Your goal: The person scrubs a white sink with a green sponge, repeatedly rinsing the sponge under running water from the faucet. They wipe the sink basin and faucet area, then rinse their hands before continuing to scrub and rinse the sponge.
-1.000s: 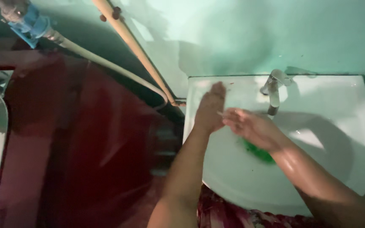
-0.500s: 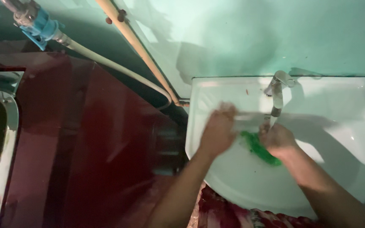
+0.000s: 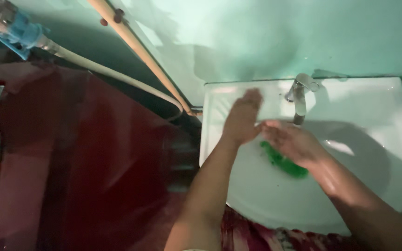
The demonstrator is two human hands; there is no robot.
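Meeting open-palmed, the left hand and right hand touch over the white sink, beneath the tap, above something green.

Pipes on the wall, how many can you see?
2. A beige pipe runs diagonally down the green wall toward the sink's left corner. A paler pipe curves below it from the blue fitting. More may be hidden.

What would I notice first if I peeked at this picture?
Two wet hands, left hand and right hand, meet over a white sink on the right, just below the tap. A bright green thing lies in the basin under the right hand. A dark red surface fills the left.
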